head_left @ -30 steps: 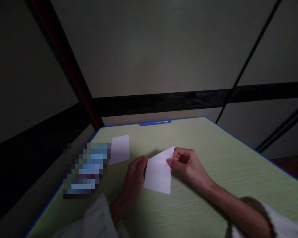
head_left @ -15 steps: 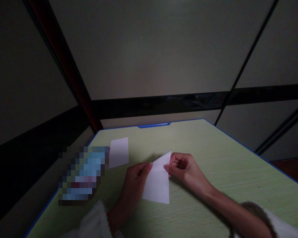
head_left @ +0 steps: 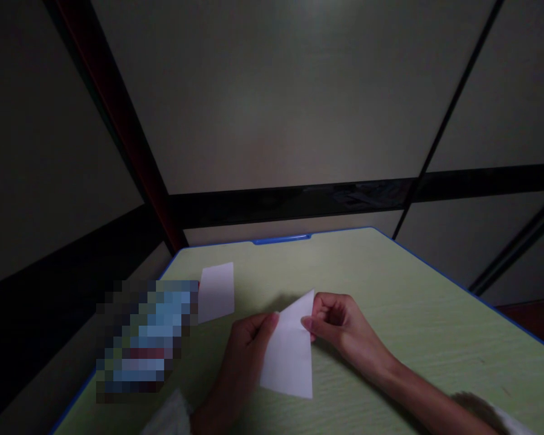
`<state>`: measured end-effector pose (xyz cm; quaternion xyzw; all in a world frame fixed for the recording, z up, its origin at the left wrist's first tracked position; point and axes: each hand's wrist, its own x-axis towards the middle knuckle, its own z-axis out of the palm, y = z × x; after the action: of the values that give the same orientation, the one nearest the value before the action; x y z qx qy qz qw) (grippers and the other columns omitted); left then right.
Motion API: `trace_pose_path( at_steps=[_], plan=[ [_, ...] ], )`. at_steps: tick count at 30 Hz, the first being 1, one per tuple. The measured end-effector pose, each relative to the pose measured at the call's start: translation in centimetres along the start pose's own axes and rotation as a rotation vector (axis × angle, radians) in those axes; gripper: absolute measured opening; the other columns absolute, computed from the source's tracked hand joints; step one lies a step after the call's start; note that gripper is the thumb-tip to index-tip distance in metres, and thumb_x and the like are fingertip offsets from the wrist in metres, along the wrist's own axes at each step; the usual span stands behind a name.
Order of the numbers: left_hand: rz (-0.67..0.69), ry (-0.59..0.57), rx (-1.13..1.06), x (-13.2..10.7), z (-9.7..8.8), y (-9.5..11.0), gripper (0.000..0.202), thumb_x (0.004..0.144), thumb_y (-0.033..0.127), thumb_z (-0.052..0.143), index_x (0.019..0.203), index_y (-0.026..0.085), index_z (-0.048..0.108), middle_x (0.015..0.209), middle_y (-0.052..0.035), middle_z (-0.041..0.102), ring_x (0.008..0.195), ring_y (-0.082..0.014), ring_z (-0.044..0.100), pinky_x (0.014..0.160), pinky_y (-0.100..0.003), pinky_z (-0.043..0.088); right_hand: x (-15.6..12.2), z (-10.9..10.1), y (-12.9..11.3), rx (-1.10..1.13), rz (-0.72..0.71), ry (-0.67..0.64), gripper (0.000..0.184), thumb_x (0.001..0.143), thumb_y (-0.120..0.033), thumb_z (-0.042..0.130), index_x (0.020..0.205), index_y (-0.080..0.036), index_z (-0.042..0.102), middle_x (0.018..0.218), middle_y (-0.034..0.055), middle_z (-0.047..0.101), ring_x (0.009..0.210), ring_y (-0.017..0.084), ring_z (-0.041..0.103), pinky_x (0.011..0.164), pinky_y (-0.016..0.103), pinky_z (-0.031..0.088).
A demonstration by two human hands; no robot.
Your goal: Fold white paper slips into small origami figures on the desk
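Observation:
A white sheet of paper (head_left: 290, 356) is held between my two hands above the table, its top edge slanting up to a point at the right. My left hand (head_left: 249, 350) pinches the paper's left side, thumb on the front face. On the right edge, near the upper corner, my right hand (head_left: 338, 323) grips it between thumb and curled fingers. A faint crease runs across the paper near the right thumb. The fingers behind the sheet are partly hidden.
Another white piece of paper (head_left: 216, 293) lies on the pale green table (head_left: 412, 338) at the back left. Beside it is a blurred-out, bluish object (head_left: 149, 338). The table has a blue rim with a blue strip (head_left: 281, 239) at its far edge. Cabinet panels (head_left: 290, 109) stand behind.
The whole scene sits slightly lower in view, as the camera has tilted up a little. Both hands keep their hold on the paper, nearly unchanged.

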<state>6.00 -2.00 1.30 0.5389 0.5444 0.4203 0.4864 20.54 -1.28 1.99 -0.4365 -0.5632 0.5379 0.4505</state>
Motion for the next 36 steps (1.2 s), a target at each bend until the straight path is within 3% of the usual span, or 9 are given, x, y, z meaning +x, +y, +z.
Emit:
trace_pose_path(
  at_steps=[19, 29, 36],
  plan=[
    [0.035, 0.025, 0.022, 0.28, -0.19, -0.09, 0.034, 0.063, 0.041, 0.047, 0.042, 0.015, 0.042, 0.042, 0.0049, 0.031, 0.044, -0.0081, 0.026, 0.040, -0.020, 0.019, 0.02, -0.23, 0.00, -0.026, -0.008, -0.035, 0.020, 0.060, -0.021, 0.058, 0.050, -0.014, 0.042, 0.045, -0.0044, 0.042, 0.042, 0.005, 0.036, 0.042, 0.018, 0.026],
    [0.068, 0.065, 0.004, -0.09, -0.24, 0.29, 0.036, 0.063, 0.044, 0.047, 0.041, 0.017, 0.037, 0.042, 0.0057, 0.029, 0.043, -0.0081, 0.025, 0.040, -0.020, 0.019, 0.07, 0.04, -0.08, 0.051, 0.025, 0.001, 0.021, 0.056, -0.025, 0.062, 0.048, -0.013, 0.046, 0.044, -0.0029, 0.048, 0.040, 0.005, 0.038, 0.040, 0.018, 0.026],
    [0.008, -0.026, -0.055, 0.14, -0.21, -0.06, 0.037, 0.058, 0.047, 0.049, 0.042, 0.016, 0.038, 0.041, 0.0061, 0.029, 0.041, -0.0068, 0.024, 0.039, -0.019, 0.017, 0.23, 0.11, 0.00, 0.058, 0.053, 0.027, 0.020, 0.053, -0.018, 0.063, 0.046, -0.013, 0.046, 0.042, -0.0033, 0.049, 0.040, 0.005, 0.041, 0.041, 0.018, 0.027]
  ],
)
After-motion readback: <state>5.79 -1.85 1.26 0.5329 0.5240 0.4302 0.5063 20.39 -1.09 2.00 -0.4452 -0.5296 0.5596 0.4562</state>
